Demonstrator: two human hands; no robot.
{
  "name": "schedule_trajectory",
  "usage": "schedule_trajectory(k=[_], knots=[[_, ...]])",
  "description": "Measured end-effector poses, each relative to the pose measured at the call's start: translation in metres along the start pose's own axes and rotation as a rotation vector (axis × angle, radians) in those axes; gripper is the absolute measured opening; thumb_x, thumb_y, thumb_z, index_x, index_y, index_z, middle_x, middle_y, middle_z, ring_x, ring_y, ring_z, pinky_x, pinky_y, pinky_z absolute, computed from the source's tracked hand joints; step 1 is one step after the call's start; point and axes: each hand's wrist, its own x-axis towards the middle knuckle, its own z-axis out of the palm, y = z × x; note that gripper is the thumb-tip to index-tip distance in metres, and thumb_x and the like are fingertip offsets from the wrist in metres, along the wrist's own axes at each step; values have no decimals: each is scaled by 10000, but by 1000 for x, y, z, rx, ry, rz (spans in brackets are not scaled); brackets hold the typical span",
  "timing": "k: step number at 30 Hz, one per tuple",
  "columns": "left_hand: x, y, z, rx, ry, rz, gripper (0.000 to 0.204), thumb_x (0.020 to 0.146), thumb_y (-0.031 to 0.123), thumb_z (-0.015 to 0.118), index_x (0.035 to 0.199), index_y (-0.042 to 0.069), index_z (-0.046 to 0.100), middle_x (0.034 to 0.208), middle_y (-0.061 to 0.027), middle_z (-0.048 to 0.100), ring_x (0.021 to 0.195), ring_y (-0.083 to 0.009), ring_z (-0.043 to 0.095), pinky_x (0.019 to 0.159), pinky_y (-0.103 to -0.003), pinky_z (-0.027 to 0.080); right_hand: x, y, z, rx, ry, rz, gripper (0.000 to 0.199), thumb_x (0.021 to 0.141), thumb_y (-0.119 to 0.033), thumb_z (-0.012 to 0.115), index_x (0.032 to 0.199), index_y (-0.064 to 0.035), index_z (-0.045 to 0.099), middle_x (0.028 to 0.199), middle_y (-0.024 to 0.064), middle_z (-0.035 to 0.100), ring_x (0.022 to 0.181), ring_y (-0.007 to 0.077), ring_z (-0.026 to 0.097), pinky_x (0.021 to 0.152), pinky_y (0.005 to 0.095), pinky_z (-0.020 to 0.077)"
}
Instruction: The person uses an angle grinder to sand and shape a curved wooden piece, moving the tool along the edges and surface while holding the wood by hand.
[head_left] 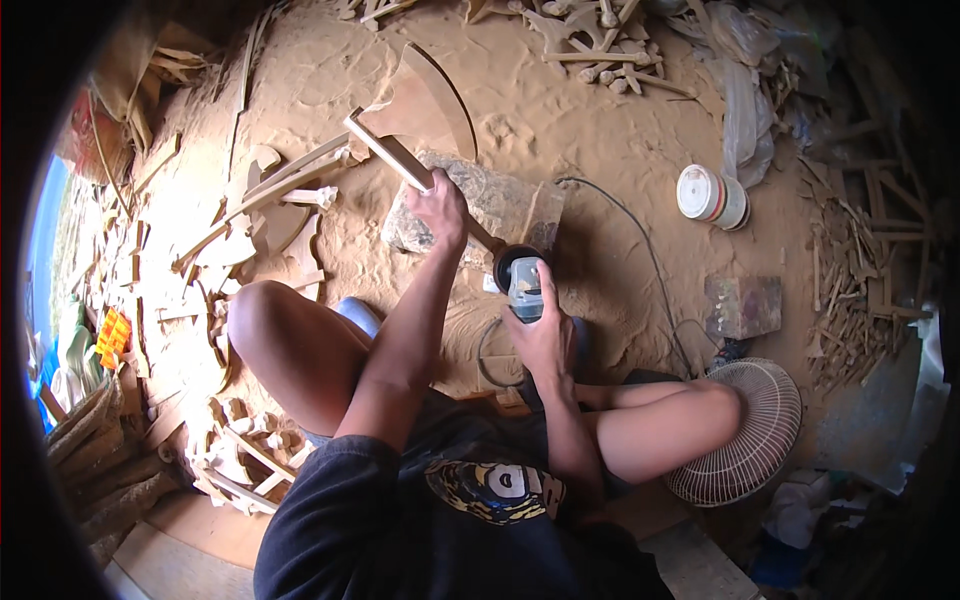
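My left hand point(438, 207) is closed around a large pale bone point(415, 100), axe-shaped like a shoulder blade. Its broad, dark-edged end points away from me, and its narrow end reaches down to a dark round disc or guard point(512, 266). Whether the two touch I cannot tell. That round part sits at the head of a power tool that looks like an angle grinder point(526, 290). My right hand point(545, 338) grips its translucent body, with the index finger stretched along it. A rough stone block point(525, 205) lies beneath the bone.
Bones lie on the sandy ground point(330, 70) at left, with another pile point(600, 50) at the far side and smaller pieces point(860, 290) at right. A white bucket point(705, 195), a worn block point(743, 306), a round fan point(745, 430) and a dark cable point(640, 235) are on the right.
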Motion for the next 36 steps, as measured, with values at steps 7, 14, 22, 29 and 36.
schedule_trajectory(k=[7, 14, 22, 29, 36], knots=[[-2, -3, 4, -84, -13, 25, 49, 995, 64, 666, 984, 30, 632, 794, -20, 618, 666, -100, 562, 561, -280, 435, -5, -7, -3, -86, 10, -36, 900, 854, -282, 811, 1648, -231, 392, 1185, 281, 751, 924, 493, 739, 812, 573, 588], [-30, 16, 7, -166, -125, 50, 101, 989, 94, 668, 938, 11, 641, 770, -18, 618, 671, -112, 569, 592, -300, 450, 1, 12, -12, 241, 96, -37, 874, 835, -172, 844, 1605, -87, 440, 1274, 322, 711, 1141, 407, 744, 965, 462, 588], [-44, 0, 9, -323, -247, -14, 141, 1019, 98, 685, 919, 14, 633, 771, -20, 640, 683, -114, 577, 611, -301, 460, 15, 24, 3, 457, 97, -95, 850, 833, -98, 857, 1577, -11, 457, 1316, 222, 709, 1180, 286, 710, 1037, 405, 557], [-29, -19, 1, -282, -301, 59, 123, 1008, 99, 683, 928, 20, 633, 752, -30, 637, 682, -126, 590, 615, -316, 469, 11, 14, -2, 439, 52, -20, 835, 821, -151, 853, 1564, -55, 484, 1291, 211, 718, 1153, 299, 719, 1010, 400, 562], [-46, -12, 11, -285, -280, 66, 150, 996, 109, 686, 903, 17, 611, 722, -31, 610, 645, -136, 562, 617, -330, 463, 5, 13, -10, 270, 40, 23, 861, 835, -240, 861, 1591, -134, 462, 1300, 237, 726, 1150, 384, 735, 983, 452, 575]])
